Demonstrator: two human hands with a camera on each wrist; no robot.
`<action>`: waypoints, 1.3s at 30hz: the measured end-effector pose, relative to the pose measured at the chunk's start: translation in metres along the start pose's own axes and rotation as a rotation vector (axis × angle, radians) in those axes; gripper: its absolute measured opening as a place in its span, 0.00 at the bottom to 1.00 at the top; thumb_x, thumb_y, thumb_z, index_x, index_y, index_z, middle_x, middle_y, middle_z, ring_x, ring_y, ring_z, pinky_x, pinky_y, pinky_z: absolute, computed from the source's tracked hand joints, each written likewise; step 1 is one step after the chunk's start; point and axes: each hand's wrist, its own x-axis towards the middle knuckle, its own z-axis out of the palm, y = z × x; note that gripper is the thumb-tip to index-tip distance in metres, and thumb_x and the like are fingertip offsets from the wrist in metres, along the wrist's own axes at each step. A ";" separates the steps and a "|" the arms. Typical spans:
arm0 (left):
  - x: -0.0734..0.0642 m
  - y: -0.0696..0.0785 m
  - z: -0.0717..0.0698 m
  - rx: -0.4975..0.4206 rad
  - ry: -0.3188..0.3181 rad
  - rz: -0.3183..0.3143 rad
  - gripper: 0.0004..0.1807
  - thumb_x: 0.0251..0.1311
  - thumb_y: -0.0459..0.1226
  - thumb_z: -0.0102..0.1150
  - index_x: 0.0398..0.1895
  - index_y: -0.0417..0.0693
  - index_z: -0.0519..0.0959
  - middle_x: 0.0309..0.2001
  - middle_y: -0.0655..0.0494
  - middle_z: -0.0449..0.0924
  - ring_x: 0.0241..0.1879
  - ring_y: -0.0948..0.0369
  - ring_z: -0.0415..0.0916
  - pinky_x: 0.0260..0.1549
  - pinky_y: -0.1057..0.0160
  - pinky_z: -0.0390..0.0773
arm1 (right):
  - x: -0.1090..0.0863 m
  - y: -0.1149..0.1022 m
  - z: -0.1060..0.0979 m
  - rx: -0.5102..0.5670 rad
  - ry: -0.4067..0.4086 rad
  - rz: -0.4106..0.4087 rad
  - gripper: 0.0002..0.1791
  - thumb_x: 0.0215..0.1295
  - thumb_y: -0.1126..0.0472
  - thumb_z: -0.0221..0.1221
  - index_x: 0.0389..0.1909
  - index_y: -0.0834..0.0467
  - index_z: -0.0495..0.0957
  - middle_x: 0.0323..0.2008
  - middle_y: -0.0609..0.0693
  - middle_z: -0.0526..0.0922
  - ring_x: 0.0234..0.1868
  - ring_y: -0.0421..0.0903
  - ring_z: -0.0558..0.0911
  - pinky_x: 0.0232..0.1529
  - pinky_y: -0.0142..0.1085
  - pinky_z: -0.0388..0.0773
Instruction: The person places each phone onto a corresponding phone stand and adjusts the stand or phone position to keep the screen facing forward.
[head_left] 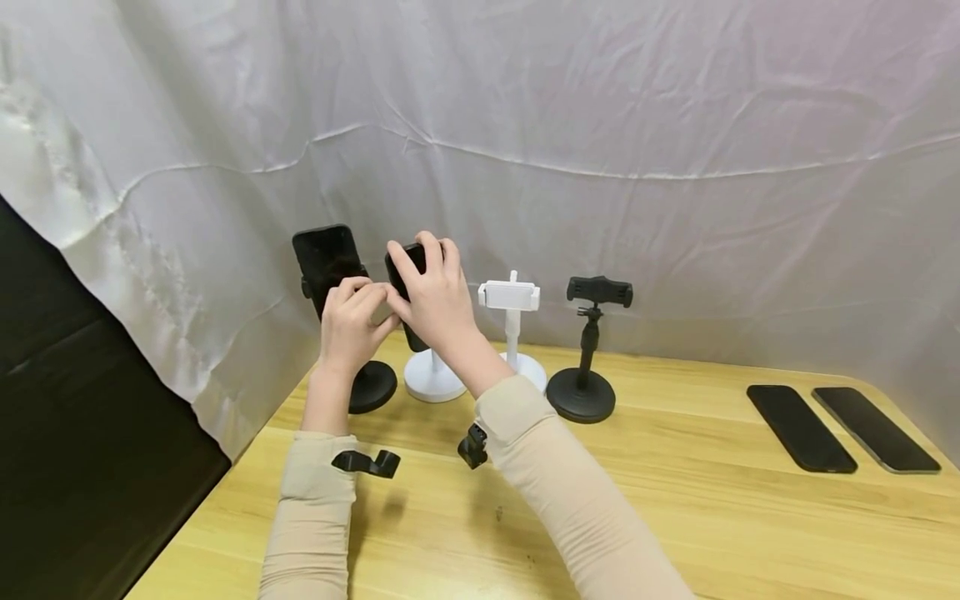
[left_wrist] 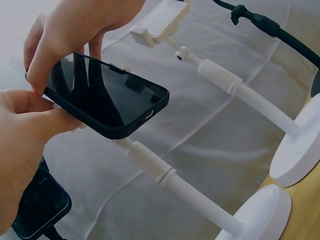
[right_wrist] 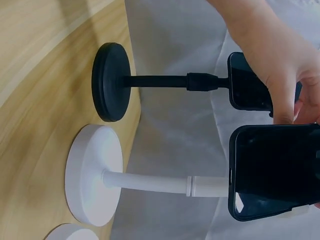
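A black smartphone sits tilted at the head of a white phone stand, its screen facing me. My right hand grips its upper part, fingers over the top and thumb at the left edge. At that same edge my left hand pinches with thumb and fingers, meeting the right thumb. A pale clamp piece shows on the phone's opposite edge; my left fingers hide whatever clamp part lies under them. Just left stands a black phone stand bearing another black smartphone.
To the right are a second white phone stand and a black phone stand, neither bearing a phone. Two dark smartphones lie flat at the wooden table's right side. A pale curtain hangs behind.
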 end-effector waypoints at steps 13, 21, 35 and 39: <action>0.000 -0.001 -0.002 0.040 0.053 0.073 0.11 0.52 0.40 0.69 0.35 0.43 0.84 0.33 0.49 0.87 0.44 0.48 0.76 0.37 0.49 0.71 | -0.004 0.001 0.000 -0.011 -0.010 0.019 0.24 0.64 0.49 0.59 0.60 0.51 0.74 0.58 0.60 0.70 0.54 0.58 0.70 0.45 0.44 0.80; 0.001 -0.002 -0.003 0.016 0.054 0.107 0.13 0.50 0.39 0.70 0.37 0.41 0.84 0.34 0.48 0.87 0.40 0.47 0.76 0.36 0.51 0.73 | -0.004 0.003 0.000 -0.014 -0.010 0.029 0.24 0.65 0.48 0.59 0.60 0.51 0.74 0.58 0.60 0.69 0.53 0.57 0.70 0.43 0.43 0.81; 0.004 0.000 -0.005 -0.004 0.088 0.114 0.13 0.46 0.37 0.72 0.35 0.41 0.84 0.33 0.48 0.87 0.39 0.47 0.75 0.35 0.50 0.70 | -0.001 0.001 -0.002 -0.003 -0.043 0.073 0.26 0.64 0.46 0.61 0.61 0.49 0.73 0.60 0.58 0.68 0.55 0.57 0.69 0.43 0.44 0.81; 0.002 0.001 -0.004 0.006 0.073 0.101 0.14 0.45 0.37 0.74 0.36 0.41 0.84 0.34 0.48 0.87 0.40 0.47 0.75 0.35 0.50 0.70 | -0.002 0.001 -0.002 0.013 -0.059 0.094 0.26 0.64 0.45 0.61 0.61 0.49 0.72 0.60 0.58 0.68 0.55 0.57 0.69 0.44 0.44 0.81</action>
